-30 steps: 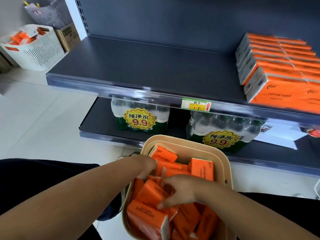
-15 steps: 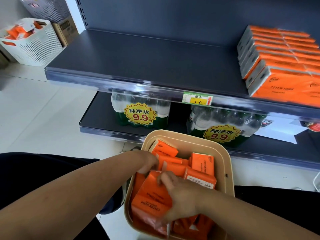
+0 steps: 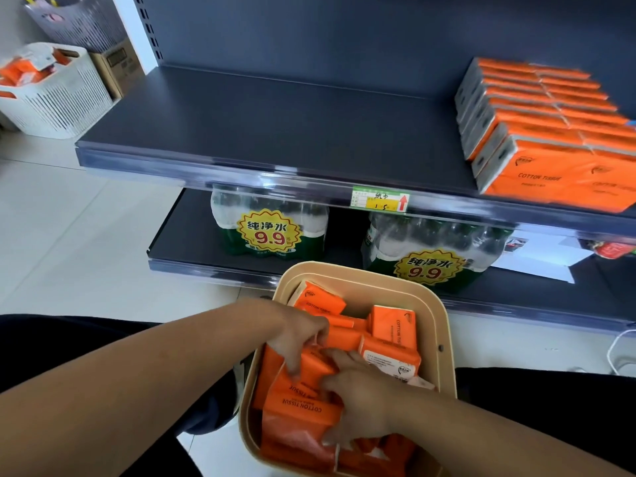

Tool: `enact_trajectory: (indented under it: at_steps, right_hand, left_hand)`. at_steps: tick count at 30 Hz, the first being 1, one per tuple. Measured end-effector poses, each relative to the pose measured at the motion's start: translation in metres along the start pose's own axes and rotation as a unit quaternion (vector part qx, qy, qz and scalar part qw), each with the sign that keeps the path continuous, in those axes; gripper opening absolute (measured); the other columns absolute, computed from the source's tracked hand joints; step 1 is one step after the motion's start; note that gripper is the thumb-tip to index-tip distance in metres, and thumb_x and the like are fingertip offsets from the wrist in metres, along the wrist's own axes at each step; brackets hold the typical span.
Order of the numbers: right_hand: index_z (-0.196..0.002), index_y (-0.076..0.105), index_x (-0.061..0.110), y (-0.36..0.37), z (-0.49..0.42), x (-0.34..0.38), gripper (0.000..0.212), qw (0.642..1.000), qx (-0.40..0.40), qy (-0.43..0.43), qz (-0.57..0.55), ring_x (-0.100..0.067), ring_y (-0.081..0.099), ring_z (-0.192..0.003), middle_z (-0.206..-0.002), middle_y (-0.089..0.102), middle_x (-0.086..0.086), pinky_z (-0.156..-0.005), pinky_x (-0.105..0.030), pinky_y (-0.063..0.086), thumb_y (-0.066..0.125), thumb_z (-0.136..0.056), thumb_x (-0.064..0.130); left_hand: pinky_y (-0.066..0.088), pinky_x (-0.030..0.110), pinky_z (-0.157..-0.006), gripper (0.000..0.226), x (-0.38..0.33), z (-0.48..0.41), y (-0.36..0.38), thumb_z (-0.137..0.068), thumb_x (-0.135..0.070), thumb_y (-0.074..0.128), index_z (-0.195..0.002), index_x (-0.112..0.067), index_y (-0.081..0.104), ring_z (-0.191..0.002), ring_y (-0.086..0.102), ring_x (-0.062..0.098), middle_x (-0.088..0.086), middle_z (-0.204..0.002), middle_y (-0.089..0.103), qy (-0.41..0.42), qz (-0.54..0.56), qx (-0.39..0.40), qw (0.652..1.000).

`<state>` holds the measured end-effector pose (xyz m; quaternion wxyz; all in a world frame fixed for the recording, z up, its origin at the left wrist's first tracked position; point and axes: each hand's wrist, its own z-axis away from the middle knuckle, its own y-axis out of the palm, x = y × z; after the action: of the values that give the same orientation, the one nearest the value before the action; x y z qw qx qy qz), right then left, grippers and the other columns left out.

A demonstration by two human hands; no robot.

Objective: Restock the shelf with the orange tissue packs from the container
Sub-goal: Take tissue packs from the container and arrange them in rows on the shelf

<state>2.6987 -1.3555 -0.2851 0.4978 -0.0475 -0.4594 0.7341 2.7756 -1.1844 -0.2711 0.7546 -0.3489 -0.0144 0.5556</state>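
Orange tissue packs (image 3: pixel 390 333) lie mostly jumbled in a tan container (image 3: pixel 438 328) at lower centre, w/ more already on the shelf at upper right; the rest runs L to R. Upper left: white slatted basket (image 3: pixel 55 101) on the pale floor (image 3: pixel 86 242), holding blurred orange packets. Behind it are a grey basket (image 3: pixel 79 25) & a cardboard box (image 3: pixel 117 67). Lower left: a bare forearm reaches in over a dark trouser leg (image 3: pixel 51 339). The left hand (image 3: pixel 303 335) is inside the container, fingers curled down over the far edge of the top pack (image 3: pixel 303 404), gripping it. Centre: dark grey shelf (image 3: pixel 275 125), w/ a clear price rail (image 3: pixel 206 173) along its front & a green-yellow price tag (image 3: pixel 380 199) bearing a red arrow. Below, on the lower shelf (image 3: pixel 186 242), stand two shrink-wrapped water bottle packs w/ yellow 9.9 stickers, one left of centre (image 3: pixel 268 225), one right of centre (image 3: pixel 430 249), both just behind the container. The right hand (image 3: pixel 358 397), coming from lower right, clamps the same top pack, thumb on its face beside the "COTTON TISSUE" lettering, fingers wrapped round its near end. Upper right: shelved packs (image 3: pixel 543 132) in a neat row, two across, touching each other, well apart from the container. Right edge: white paper (image 3: pixel 543 256) on the lower shelf, white cable (image 3: pixel 616 349) on the floor.
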Motion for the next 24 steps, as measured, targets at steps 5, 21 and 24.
enact_trajectory:
  at_steps: [5, 21, 24]
  right_hand:
    - [-0.109, 0.058, 0.028, -0.017, 0.004, -0.012, 0.044, 0.999, -0.001, 0.028, -0.044, -0.025, 0.027, -0.132, -0.142, 0.026, -0.001, -0.106, -0.045, 0.029, 0.076, -0.074, 0.047]
    - [-0.1, 0.065, 0.015, -0.114, 0.047, -0.064, 0.027, 0.894, -0.165, 0.003, -0.417, -0.008, 0.066, -0.093, -0.103, 0.061, 0.005, -0.082, -0.023, 0.054, 0.08, -0.078, 0.019]
    - [-0.103, 0.064, 0.013, -0.127, 0.058, -0.071, 0.035, 0.855, -0.206, -0.012, -0.476, -0.016, 0.069, -0.091, -0.095, 0.068, 0.002, -0.077, -0.027, 0.054, 0.077, -0.072, 0.023]
  left_hand:
    - [0.043, 0.029, -0.085, 0.06, 0.005, 0.002, -0.001, -0.077, -0.038, 0.077, -0.129, -0.024, 0.05, -0.109, 0.052, 0.02, -0.002, -0.121, 0.054, -0.022, -0.011, 0.013, 1.0]
    - [0.051, 0.038, -0.097, 0.034, 0.021, 0.04, -0.066, -0.089, -0.016, 0.069, -0.121, -0.019, 0.059, -0.101, 0.066, 0.019, 0.007, -0.109, 0.07, 0.069, 0.416, -0.115, 0.899]
    - [0.051, 0.037, -0.097, 0.034, 0.014, 0.043, -0.077, -0.09, -0.014, 0.066, -0.121, -0.022, 0.059, -0.108, 0.066, 0.022, 0.005, -0.114, 0.071, 0.083, 0.439, -0.163, 0.88]
